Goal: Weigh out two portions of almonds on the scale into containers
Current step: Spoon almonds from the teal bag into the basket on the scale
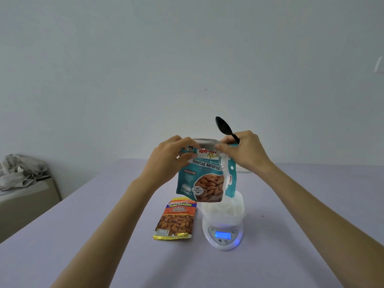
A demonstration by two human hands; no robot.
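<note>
Nearest on the table [83, 235] lie a salted-almond packet [176, 221] and the scale [223, 235] bearing a white container [228, 206]. Above them hangs the teal almond pouch [205, 179], its top pinched by the left hand [168, 161] and the right hand [245, 150], the right also gripping a black spoon [223, 125].

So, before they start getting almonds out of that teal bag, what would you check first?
1. Firm grip on the teal pouch: ok. The left hand and right hand both pinch its top edge.
2. Pouch fully open: cannot tell. A torn strip hangs down its side, but the mouth is unclear.
3. White container on the scale: ok.
4. Scale on: ok, the display is lit. Zero reading: cannot tell.
5. Black spoon ready: ok, it is in the right hand.
6. Orange packet off the scale: ok, it lies beside the scale.
</note>
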